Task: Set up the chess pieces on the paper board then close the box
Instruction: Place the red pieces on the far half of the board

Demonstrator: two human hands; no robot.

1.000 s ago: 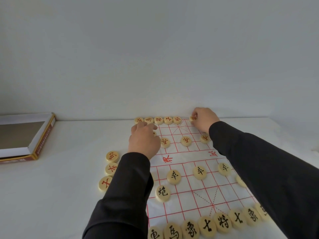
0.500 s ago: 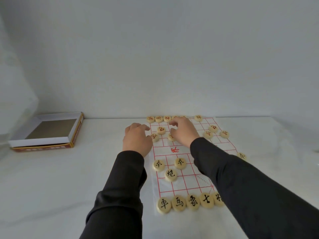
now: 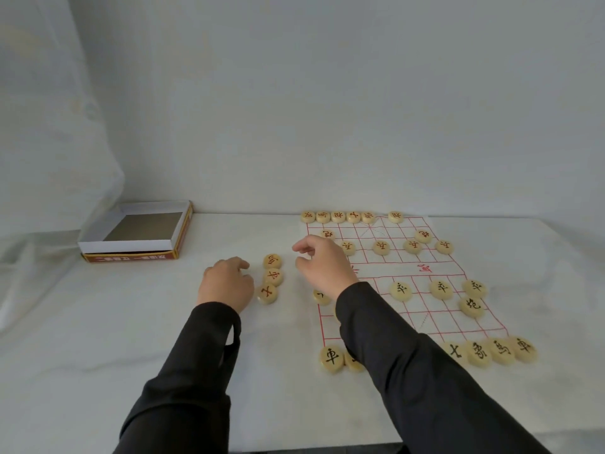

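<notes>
Three red pieces [image 3: 274,276] are lying in a short column on the surface [image 3: 98,355], just off the paper board [image 3: 402,268] and its left edge, probably waiting for the gaps in the far row [image 3: 353,216]. The box [image 3: 131,247] is sitting open near the far left corner, not yet closed. The left hand [image 3: 226,285] is resting beside the pieces, fingers [image 3: 240,264] loosely curled and holding nothing. The right hand [image 3: 324,268] is hovering with its fingers slightly parted and empty.
</notes>
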